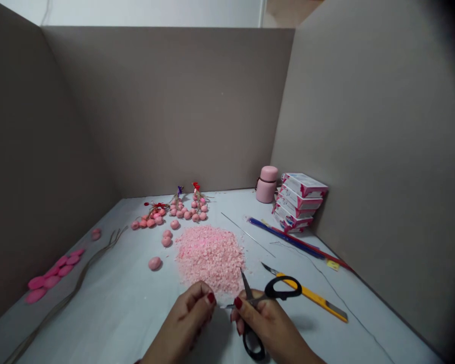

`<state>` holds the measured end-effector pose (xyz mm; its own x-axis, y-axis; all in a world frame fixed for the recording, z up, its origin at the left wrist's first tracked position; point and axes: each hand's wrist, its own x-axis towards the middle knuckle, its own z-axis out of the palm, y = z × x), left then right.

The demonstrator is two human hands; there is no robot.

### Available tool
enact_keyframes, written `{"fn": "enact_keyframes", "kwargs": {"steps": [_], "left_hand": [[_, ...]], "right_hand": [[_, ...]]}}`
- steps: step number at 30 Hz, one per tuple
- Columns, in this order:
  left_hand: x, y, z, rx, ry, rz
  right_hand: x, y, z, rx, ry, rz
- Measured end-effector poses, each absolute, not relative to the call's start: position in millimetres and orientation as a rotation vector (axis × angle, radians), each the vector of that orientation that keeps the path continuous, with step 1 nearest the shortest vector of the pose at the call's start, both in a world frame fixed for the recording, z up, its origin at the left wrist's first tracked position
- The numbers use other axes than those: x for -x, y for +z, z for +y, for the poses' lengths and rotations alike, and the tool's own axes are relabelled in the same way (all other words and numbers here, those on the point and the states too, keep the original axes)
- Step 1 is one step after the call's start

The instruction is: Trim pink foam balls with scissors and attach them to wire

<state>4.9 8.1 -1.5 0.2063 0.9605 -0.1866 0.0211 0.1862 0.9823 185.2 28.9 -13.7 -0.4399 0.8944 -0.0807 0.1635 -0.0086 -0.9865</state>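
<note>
A: Grip?
B: Your right hand (263,316) holds the scissors (256,301) by the pivot, blades spread, likely just parked. Your left hand (191,311) is bunched; can't tell if it holds anything.
A: Beyond?
B: Knife (313,296) right, crumbs (210,255) ahead, probably for reach.

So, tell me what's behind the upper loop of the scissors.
Through and around it, table and part of a yellow knife; what the scissors themselves cover can't be seen.

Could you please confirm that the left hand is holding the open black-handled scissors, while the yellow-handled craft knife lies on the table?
Not quite: the head view shows the open black-handled scissors in the right hand, not the left hand; the yellow-handled craft knife does lie on the table.
</note>
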Motion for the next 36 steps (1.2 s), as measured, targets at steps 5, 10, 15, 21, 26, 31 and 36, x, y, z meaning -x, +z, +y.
{"fn": "enact_keyframes", "kwargs": {"steps": [5, 10, 15, 21, 26, 31, 36], "left_hand": [[-4.9, -4.8, 5.8, -1.696, 0.865, 1.314], [-2.8, -1.4, 8.7, -1.776, 0.860, 1.278], [4.0, 3.5, 12.7, -1.741, 0.878, 1.497], [9.1, -2.4, 11.4, -1.875, 0.848, 1.557], [7.4, 1.1, 10.9, -1.811, 0.838, 1.584], [8.0, 1.1, 13.0, -1.670, 0.909, 1.514], [2.6, -1.8, 15.5, -1.411, 0.929, 1.444]], "right_hand": [[-183.3, -7.7, 25.5, 1.094, 1.467, -1.711], [-184.0, -7.4, 25.2, 1.112, 1.446, -1.727], [-187.0, -10.9, 32.3, 1.171, 1.366, -1.612], [-186.6, -5.6, 34.2, 1.212, 1.388, -1.463], [-185.5, -7.4, 34.0, 1.211, 1.397, -1.439], [-185.3, -8.2, 33.4, 1.213, 1.399, -1.418], [-184.5, -9.9, 34.6, 1.226, 1.388, -1.437]]}}
